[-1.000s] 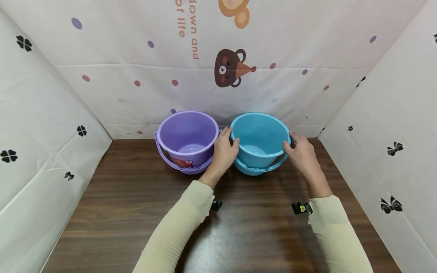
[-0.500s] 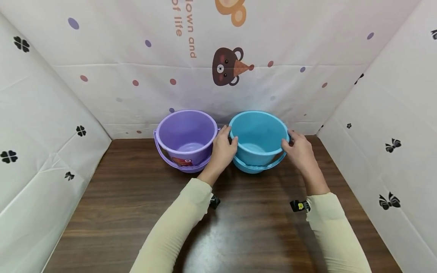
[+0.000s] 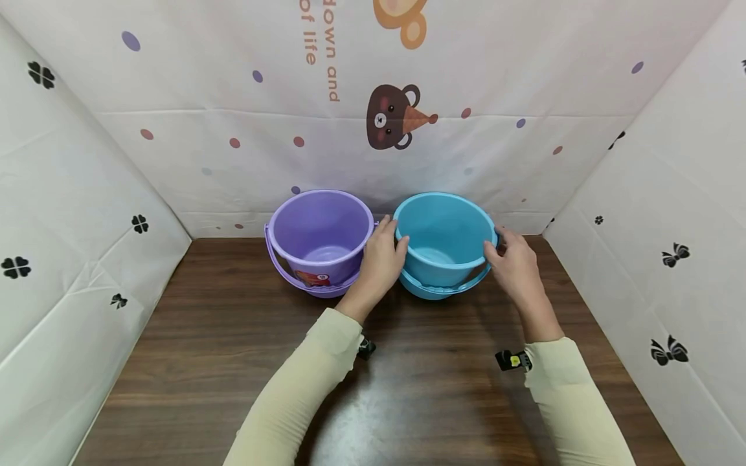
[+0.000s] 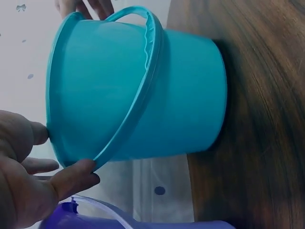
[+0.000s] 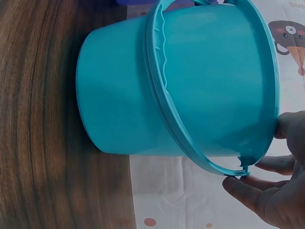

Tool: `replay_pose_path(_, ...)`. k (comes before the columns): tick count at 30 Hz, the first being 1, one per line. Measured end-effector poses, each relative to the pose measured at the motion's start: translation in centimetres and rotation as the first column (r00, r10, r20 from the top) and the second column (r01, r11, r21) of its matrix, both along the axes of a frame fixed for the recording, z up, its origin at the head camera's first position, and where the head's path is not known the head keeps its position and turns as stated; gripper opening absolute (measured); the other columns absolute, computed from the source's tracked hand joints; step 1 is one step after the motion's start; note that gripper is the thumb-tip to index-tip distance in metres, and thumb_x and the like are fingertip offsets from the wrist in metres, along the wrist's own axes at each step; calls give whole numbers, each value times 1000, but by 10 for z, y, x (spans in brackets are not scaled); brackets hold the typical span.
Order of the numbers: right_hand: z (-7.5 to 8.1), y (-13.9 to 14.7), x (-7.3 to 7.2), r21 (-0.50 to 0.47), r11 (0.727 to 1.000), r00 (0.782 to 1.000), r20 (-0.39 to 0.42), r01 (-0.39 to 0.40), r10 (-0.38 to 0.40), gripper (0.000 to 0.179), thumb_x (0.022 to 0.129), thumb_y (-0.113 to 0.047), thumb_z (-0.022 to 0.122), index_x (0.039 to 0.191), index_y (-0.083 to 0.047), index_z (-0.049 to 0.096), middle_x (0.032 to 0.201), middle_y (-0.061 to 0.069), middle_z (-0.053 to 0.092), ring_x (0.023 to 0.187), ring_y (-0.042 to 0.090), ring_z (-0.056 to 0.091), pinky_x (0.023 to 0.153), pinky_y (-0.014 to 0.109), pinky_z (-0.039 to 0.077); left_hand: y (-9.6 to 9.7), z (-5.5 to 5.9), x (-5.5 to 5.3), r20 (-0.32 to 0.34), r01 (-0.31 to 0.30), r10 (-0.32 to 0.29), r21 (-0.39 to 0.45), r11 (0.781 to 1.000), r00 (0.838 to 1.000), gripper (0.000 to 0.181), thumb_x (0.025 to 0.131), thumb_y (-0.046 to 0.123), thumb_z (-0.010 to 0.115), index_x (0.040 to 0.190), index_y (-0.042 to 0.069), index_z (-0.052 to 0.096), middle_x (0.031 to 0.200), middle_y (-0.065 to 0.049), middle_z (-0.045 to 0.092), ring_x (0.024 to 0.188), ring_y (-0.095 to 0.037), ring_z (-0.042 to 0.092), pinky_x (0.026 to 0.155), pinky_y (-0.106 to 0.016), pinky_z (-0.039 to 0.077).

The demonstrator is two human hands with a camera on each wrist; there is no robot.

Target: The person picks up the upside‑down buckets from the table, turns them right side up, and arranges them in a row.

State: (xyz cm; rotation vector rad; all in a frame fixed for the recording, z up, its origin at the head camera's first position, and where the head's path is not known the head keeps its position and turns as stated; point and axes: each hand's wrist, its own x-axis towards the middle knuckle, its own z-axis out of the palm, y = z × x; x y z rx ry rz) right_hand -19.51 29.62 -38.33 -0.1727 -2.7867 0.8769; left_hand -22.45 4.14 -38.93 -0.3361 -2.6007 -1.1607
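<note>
A blue bucket (image 3: 443,230) stands upright on the wooden table, its handle (image 3: 445,289) hanging down at the front. At its left side, my left hand (image 3: 380,262) touches the rim with the thumb and reaches the handle joint with extended fingers. On the opposite side, my right hand (image 3: 515,264) rests its thumb against the rim (image 5: 274,95), with its fingertips at the other handle joint. Just left of my left hand is a purple bucket (image 3: 320,226) with a red label and a lowered handle. The wrist views show both hands beside the blue bucket's wall.
The dark wooden table (image 3: 233,388) extends in front of the buckets. Behind them is a white printed cloth wall (image 3: 233,175) with a bear figure. White side walls (image 3: 64,226) enclose the left and right. A small black device sits at each wrist.
The head view shifts slightly and returns. Both hands stay at the blue bucket's sides, and neither bucket visibly moves on the table.
</note>
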Motion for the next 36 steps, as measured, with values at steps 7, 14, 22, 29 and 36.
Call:
replay_pose_path(7,0,-1,1,-15,1000,999,-35,14,-15,63,99,-45,43,145,-2,40,140,26,43,126,43,49,94,59,48,-5,2,-1,-81,-9,3,-70,997,997,47,95,29,60,130,-1,56,140,-20,52,133,-31,48,108,-43,43)
replay_pose_path(14,15,-5,2,-29,999,991,-134,-36,32,52,99,-40,47,138,-6,49,133,21,50,121,39,53,94,57,49,-24,24,6,-142,20,-25,-36,999,990,49,91,31,64,130,3,57,138,-16,55,129,-29,53,105,-43,46)
replay_pose_path(22,31,-9,4,-176,972,951,-294,-155,99,37,97,-26,55,131,-11,58,131,11,57,118,27,60,95,34,52,-77,47,20,-224,85,-91,-38,996,970,49,89,26,67,133,5,56,136,-14,58,130,-25,52,110,-39,41)
replay_pose_path(29,45,-10,15,-345,871,875,-454,-349,170,34,98,-9,51,130,2,56,129,20,58,117,11,58,92,9,46,-138,49,32,-284,109,-112,-25,994,952,49,89,26,67,133,7,56,134,-13,59,123,-27,57,103,-42,47)
replay_pose_path(36,32,2,31,-369,903,874,-485,-219,14,34,99,-8,49,131,0,56,134,16,56,122,11,55,101,13,43,-184,32,44,-349,29,-17,27,999,937,47,89,23,68,132,7,57,130,-14,61,113,-31,62,94,-44,53)
